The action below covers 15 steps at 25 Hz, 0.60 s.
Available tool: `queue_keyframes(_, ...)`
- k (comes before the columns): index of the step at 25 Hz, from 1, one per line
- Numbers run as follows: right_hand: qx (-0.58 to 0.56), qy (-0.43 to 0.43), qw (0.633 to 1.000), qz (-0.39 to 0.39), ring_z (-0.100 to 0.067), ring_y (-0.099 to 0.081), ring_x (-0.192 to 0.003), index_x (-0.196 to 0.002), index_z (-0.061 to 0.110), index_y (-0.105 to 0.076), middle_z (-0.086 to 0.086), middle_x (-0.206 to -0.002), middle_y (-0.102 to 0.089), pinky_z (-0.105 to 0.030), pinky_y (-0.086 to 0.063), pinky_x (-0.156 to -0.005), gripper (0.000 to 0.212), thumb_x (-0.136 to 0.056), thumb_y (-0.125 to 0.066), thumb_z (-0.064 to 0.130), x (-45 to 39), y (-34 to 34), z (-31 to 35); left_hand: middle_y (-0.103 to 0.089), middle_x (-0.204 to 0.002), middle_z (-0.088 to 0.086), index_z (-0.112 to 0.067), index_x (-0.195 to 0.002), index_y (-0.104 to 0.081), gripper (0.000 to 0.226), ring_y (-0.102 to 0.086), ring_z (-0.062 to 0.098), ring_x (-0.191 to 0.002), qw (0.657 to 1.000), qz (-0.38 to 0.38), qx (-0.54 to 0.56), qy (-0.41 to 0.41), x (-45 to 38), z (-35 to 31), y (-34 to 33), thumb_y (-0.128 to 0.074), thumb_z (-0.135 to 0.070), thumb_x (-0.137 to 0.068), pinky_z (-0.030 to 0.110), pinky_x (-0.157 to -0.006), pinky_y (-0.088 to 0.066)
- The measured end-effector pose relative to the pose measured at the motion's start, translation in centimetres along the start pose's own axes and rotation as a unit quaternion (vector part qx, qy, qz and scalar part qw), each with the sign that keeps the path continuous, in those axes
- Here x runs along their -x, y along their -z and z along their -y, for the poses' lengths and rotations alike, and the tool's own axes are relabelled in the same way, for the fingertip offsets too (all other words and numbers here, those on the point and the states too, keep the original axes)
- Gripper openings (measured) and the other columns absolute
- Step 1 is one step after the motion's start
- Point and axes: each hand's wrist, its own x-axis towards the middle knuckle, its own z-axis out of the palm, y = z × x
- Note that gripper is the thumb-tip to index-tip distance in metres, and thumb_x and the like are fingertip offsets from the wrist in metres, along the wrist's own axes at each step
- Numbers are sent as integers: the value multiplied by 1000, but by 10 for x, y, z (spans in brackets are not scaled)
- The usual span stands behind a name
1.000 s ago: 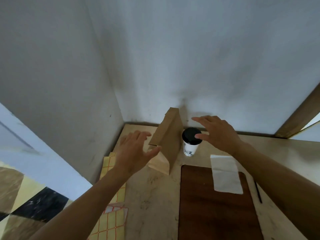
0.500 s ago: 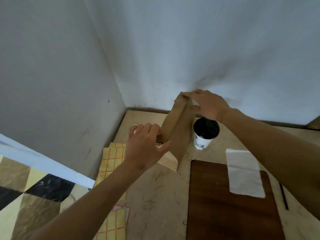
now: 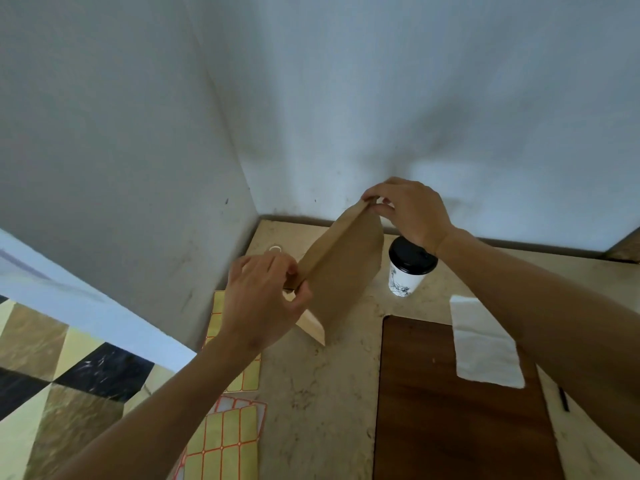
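Observation:
A brown paper bag [image 3: 343, 271] stands upright on the beige counter [image 3: 322, 393] in the corner of two white walls. My left hand [image 3: 263, 299] pinches the near end of the bag's top edge. My right hand [image 3: 408, 209] pinches the far end of that same edge. Just right of the bag stands a white paper cup with a black lid [image 3: 408, 268], below my right wrist and apart from the bag.
A dark wooden board [image 3: 450, 410] lies at the front right with a white napkin [image 3: 485, 344] on its far corner. Yellow label sheets [image 3: 225, 441] lie at the counter's left edge. A thin black pen [image 3: 563, 398] lies to the right of the board.
Both hands have gone from hovering open beside the bag to pinching its top edge, the right hand first, then the left. The camera has moved closer.

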Motion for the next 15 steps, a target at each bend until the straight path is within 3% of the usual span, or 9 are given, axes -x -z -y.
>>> queue_keyframes(8, 7, 4, 999, -40, -9, -62, -77, -98, 33, -68, 10, -97, -64, -32, -53, -69, 13, -87, -62, 37, 96, 60, 58, -51, -76, -15, -32, -82, -49, 8, -48, 5, -72, 1000, 9, 11, -18, 54, -4, 70, -54, -38, -80, 34, -92, -34)
queue_keyframes(15, 44, -78, 994, -56, -2, -58, -72, -96, 38, -62, 14, -96, -59, -25, -51, -62, 12, -84, -65, 36, 263, 103, 73, -53, -80, -13, -32, -86, -51, 16, -48, 6, -72, 988, 67, 102, -97, 114, -52, 91, -64, -28, -77, 30, -75, -35)
